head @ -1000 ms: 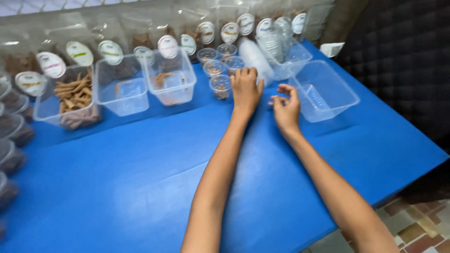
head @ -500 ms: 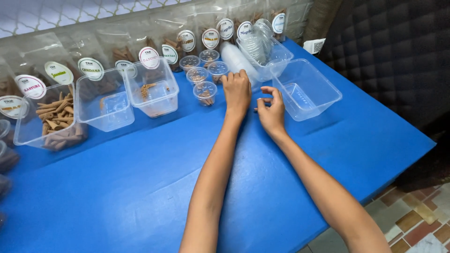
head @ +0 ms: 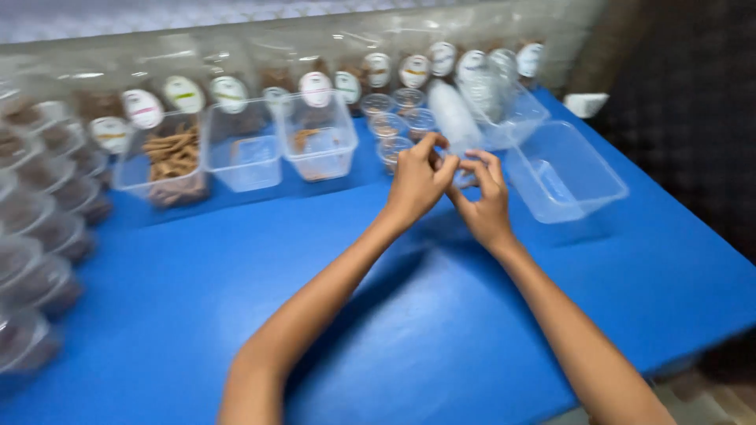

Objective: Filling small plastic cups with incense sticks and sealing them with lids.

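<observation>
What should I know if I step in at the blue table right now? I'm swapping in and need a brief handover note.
Left hand and right hand: raised together above the blue tabletop, fingertips pinched around something small and clear between them; blur hides what exactly.
Things: small round clear plastic cups stand just beyond the hands, some with brownish contents. An empty clear rectangular plastic tub sits right of the right hand. Three more clear tubs lie to the left; the tub of brown sticks is fullest.
Done: some cups hold contents.
Left: the piece in hand is not yet set down.
</observation>
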